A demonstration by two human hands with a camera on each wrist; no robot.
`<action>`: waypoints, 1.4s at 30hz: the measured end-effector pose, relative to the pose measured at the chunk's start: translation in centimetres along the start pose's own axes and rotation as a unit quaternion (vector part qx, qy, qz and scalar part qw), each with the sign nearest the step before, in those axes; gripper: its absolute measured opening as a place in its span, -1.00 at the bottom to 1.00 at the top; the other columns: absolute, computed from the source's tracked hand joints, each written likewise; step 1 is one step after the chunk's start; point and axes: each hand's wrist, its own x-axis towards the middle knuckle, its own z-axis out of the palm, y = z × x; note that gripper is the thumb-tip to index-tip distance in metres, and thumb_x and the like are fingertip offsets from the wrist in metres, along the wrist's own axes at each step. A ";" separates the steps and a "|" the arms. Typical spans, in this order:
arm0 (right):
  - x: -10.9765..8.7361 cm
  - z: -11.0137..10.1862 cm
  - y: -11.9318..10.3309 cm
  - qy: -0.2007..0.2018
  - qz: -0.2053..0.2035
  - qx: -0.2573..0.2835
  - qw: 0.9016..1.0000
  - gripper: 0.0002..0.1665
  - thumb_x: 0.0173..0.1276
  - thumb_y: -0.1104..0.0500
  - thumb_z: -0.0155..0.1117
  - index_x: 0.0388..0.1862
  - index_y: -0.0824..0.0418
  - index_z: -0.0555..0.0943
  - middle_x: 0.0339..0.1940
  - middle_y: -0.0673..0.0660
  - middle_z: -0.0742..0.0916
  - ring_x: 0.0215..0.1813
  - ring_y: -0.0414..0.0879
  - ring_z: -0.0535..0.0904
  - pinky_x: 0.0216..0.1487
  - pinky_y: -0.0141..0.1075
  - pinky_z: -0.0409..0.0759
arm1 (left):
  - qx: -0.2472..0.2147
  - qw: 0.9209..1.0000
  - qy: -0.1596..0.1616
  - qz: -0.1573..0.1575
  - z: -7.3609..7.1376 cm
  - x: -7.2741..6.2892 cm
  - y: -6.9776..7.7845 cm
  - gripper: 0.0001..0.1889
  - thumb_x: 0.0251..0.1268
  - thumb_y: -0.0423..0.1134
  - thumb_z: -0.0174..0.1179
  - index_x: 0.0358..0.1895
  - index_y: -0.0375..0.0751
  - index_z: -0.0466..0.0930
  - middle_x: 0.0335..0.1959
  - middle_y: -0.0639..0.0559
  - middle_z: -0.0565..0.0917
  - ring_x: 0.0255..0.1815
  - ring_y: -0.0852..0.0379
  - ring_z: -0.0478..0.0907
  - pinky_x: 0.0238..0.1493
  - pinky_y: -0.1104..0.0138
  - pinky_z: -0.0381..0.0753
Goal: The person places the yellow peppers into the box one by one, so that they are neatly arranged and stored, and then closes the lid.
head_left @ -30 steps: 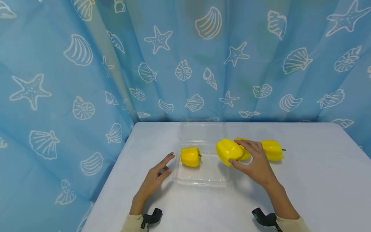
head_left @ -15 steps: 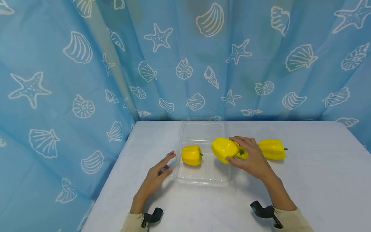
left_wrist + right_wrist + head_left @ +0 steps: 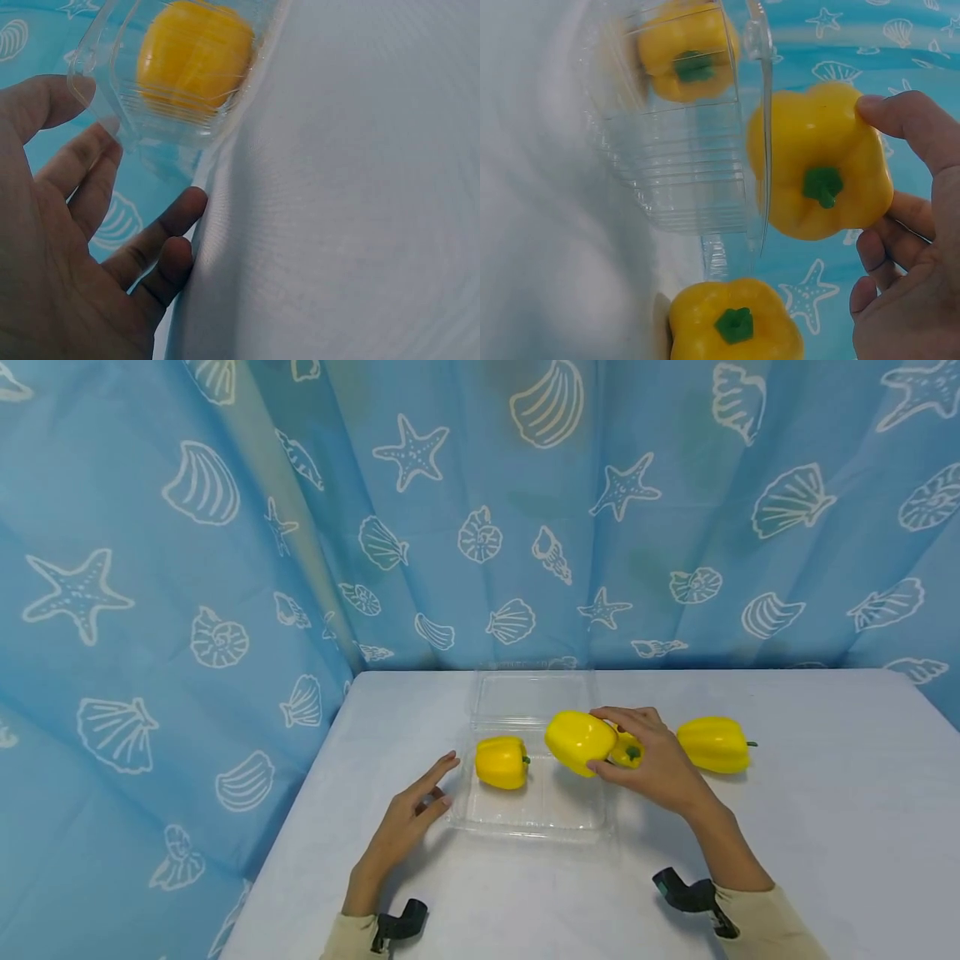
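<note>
Bare hands (image 3: 408, 822); beige long sleeves (image 3: 757, 927); black wrist mounts (image 3: 690, 897) both arms.

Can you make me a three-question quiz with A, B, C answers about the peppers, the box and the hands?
1. Where is the smallest yellow bell pepper?
A. in the clear plastic clamshell box
B. on the curtain
C. in the left hand

2. How many yellow peppers are there?
A. two
B. four
C. six

3. What is the right hand doing?
A. lying flat
B. holding a yellow pepper
C. pointing up

Answers: 1 A, it sits inside the box's tray. 2 B, one boxed, one held, one behind the hand, one farther right. 3 B, thumb and fingers curl round it above the box; the left hand rests open beside the box.
</note>
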 end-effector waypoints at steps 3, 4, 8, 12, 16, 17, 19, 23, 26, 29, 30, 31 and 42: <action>0.3 0.1 -0.1 -0.011 0.001 -0.003 1.000 -0.20 0.14 -0.11 0.56 0.36 -0.01 0.52 0.28 0.10 0.58 0.22 0.06 0.31 0.17 0.27 0.33 | 0.000 1.000 0.002 0.003 0.0 -0.1 0.0 -0.43 0.52 -0.26 0.11 0.53 0.12 0.28 0.53 0.22 0.26 -0.12 0.14 0.53 -0.15 0.30 0.54; 0.4 0.1 -0.2 -0.013 -0.001 -0.005 1.000 -0.20 0.14 -0.10 0.56 0.36 -0.01 0.52 0.29 0.10 0.58 0.22 0.07 0.31 0.16 0.27 0.34 | -0.002 1.000 0.002 0.004 0.0 -0.1 0.0 -0.43 0.52 -0.26 0.11 0.53 0.11 0.29 0.53 0.20 0.26 -0.12 0.14 0.53 -0.15 0.30 0.55; 1.0 0.1 -0.3 -0.026 -0.004 -0.007 1.000 -0.20 0.15 -0.07 0.56 0.38 0.00 0.51 0.30 0.09 0.57 0.23 0.08 0.30 0.16 0.28 0.35 | -0.001 1.000 -0.002 -0.002 -0.1 0.0 0.0 -0.43 0.53 -0.24 0.10 0.53 0.13 0.28 0.54 0.21 0.25 -0.12 0.12 0.53 -0.12 0.29 0.55; 1.2 0.4 -0.3 -0.042 0.001 0.003 0.999 -0.19 0.16 -0.07 0.55 0.39 0.00 0.50 0.32 0.07 0.55 0.25 0.08 0.28 0.18 0.28 0.35 | -0.003 1.000 -0.005 -0.011 -0.1 0.0 -0.1 -0.44 0.54 -0.20 0.08 0.54 0.15 0.27 0.54 0.24 0.24 -0.09 0.11 0.54 -0.10 0.28 0.55; 1.0 0.5 0.0 -0.044 0.001 0.005 0.999 -0.18 0.15 -0.07 0.56 0.39 0.01 0.50 0.33 0.06 0.56 0.21 0.06 0.29 0.16 0.24 0.38 | 0.000 1.000 -0.003 -0.003 0.0 0.0 -0.1 -0.45 0.54 -0.20 0.09 0.53 0.11 0.28 0.54 0.22 0.25 -0.10 0.14 0.54 -0.12 0.29 0.55; 1.1 0.5 0.1 -0.044 -0.001 0.002 0.999 -0.18 0.14 -0.07 0.56 0.39 0.02 0.50 0.32 0.06 0.56 0.20 0.05 0.29 0.15 0.24 0.39 | 0.002 1.000 -0.001 0.002 0.0 0.0 -0.1 -0.45 0.53 -0.20 0.09 0.53 0.09 0.28 0.54 0.20 0.26 -0.11 0.14 0.54 -0.14 0.30 0.55; 1.2 0.5 0.1 -0.045 -0.007 0.000 0.999 -0.18 0.15 -0.05 0.56 0.39 0.03 0.50 0.32 0.07 0.57 0.19 0.05 0.30 0.14 0.23 0.40 | 0.003 1.000 0.002 0.007 0.1 -0.1 -0.2 -0.45 0.53 -0.21 0.09 0.53 0.06 0.28 0.54 0.20 0.26 -0.12 0.15 0.54 -0.14 0.30 0.55; 1.2 0.4 0.0 -0.055 -0.005 0.003 0.998 -0.19 0.15 -0.03 0.56 0.39 0.00 0.50 0.32 0.09 0.57 0.21 0.05 0.31 0.15 0.25 0.40 | 0.005 1.000 0.005 0.014 0.1 -0.2 -0.3 -0.44 0.53 -0.23 0.09 0.54 0.05 0.28 0.54 0.19 0.25 -0.12 0.16 0.54 -0.13 0.30 0.55; 1.2 0.5 0.0 -0.065 -0.001 0.007 0.998 -0.19 0.14 -0.03 0.56 0.39 -0.02 0.50 0.34 0.08 0.56 0.22 0.05 0.31 0.14 0.26 0.39 | 0.006 1.000 0.003 0.013 0.0 -0.2 -0.1 -0.44 0.52 -0.25 0.09 0.53 0.07 0.28 0.54 0.19 0.26 -0.13 0.16 0.54 -0.14 0.30 0.55; 1.2 0.5 0.1 -0.072 -0.004 0.004 0.997 -0.18 0.14 -0.03 0.56 0.40 -0.03 0.50 0.35 0.07 0.56 0.21 0.03 0.31 0.13 0.25 0.40 | 0.006 1.000 0.001 0.010 -0.1 -0.2 0.0 -0.44 0.53 -0.24 0.09 0.53 0.09 0.28 0.54 0.21 0.25 -0.13 0.16 0.54 -0.16 0.30 0.55; 1.2 0.6 0.1 -0.073 -0.006 0.004 0.997 -0.18 0.14 -0.03 0.56 0.40 -0.03 0.50 0.35 0.06 0.55 0.20 0.02 0.31 0.12 0.24 0.40 | 0.007 1.000 0.002 0.010 -0.1 -0.2 0.0 -0.44 0.53 -0.24 0.09 0.53 0.09 0.28 0.54 0.22 0.25 -0.13 0.15 0.54 -0.17 0.30 0.55; 1.2 0.6 0.2 -0.074 -0.009 0.004 0.997 -0.18 0.14 -0.02 0.56 0.40 -0.02 0.50 0.35 0.06 0.56 0.20 0.02 0.31 0.12 0.24 0.40 | 0.011 1.000 0.002 0.009 -0.1 -0.1 -0.1 -0.44 0.53 -0.23 0.09 0.54 0.10 0.28 0.54 0.23 0.25 -0.13 0.16 0.54 -0.17 0.31 0.55; 1.4 1.0 0.6 -0.100 -0.020 0.018 0.995 -0.18 0.17 0.04 0.55 0.42 0.00 0.48 0.38 0.04 0.53 0.18 -0.01 0.29 0.11 0.21 0.43 | 0.011 1.000 0.002 0.006 0.0 0.0 -0.1 -0.44 0.54 -0.22 0.08 0.53 0.13 0.28 0.53 0.24 0.26 -0.13 0.14 0.54 -0.19 0.31 0.54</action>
